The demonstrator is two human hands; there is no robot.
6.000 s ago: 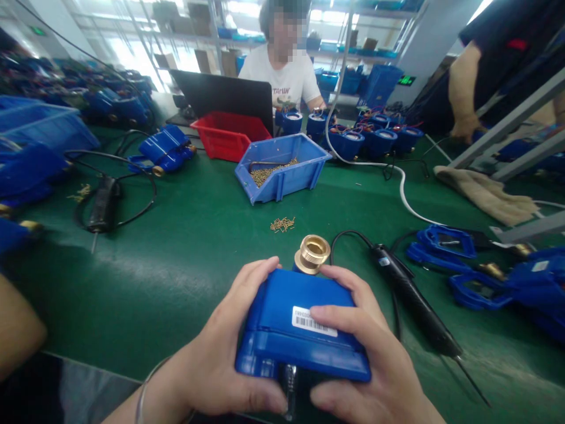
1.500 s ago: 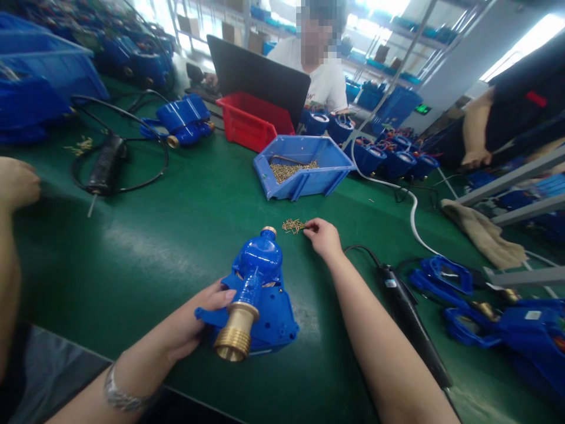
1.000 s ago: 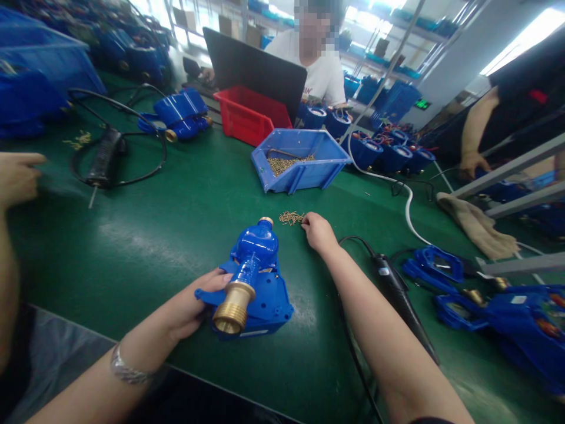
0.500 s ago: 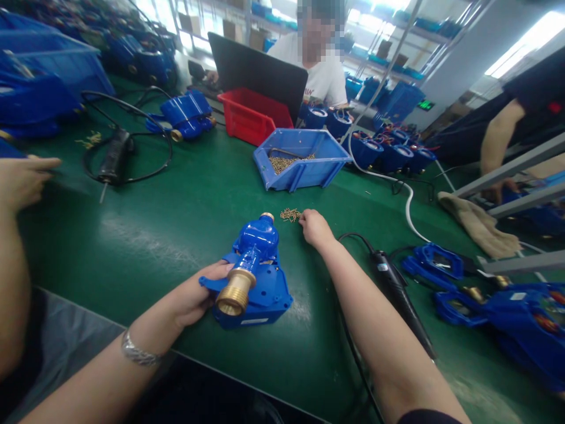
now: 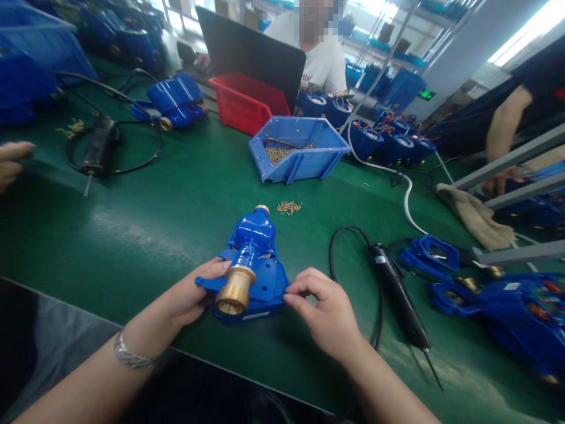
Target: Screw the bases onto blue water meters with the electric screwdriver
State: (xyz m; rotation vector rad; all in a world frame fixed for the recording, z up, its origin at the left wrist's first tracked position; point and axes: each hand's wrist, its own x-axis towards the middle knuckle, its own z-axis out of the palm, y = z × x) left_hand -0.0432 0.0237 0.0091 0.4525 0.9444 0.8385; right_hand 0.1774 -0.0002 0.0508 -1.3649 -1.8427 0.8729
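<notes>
A blue meter body with brass threaded ends sits near the table's front edge. My left hand grips its left side, fingers partly hidden beneath it. At the right corner of the body, my right hand has thumb and index finger pinched together; whatever lies between the fingertips is too small to make out. Beyond the body is a small pile of brass screws. A blue bin farther back holds many more screws. To the right of my right hand lies a black electric screwdriver.
A red bin and a dark screen stand at the back, with a person behind them. Several blue bodies lie right, near a cloth glove. Another screwdriver and another person's hand are at left.
My right hand has moved from the screw pile toward me, to the right corner of the blue body. At left, the other person's hand has shifted mostly out of view.
</notes>
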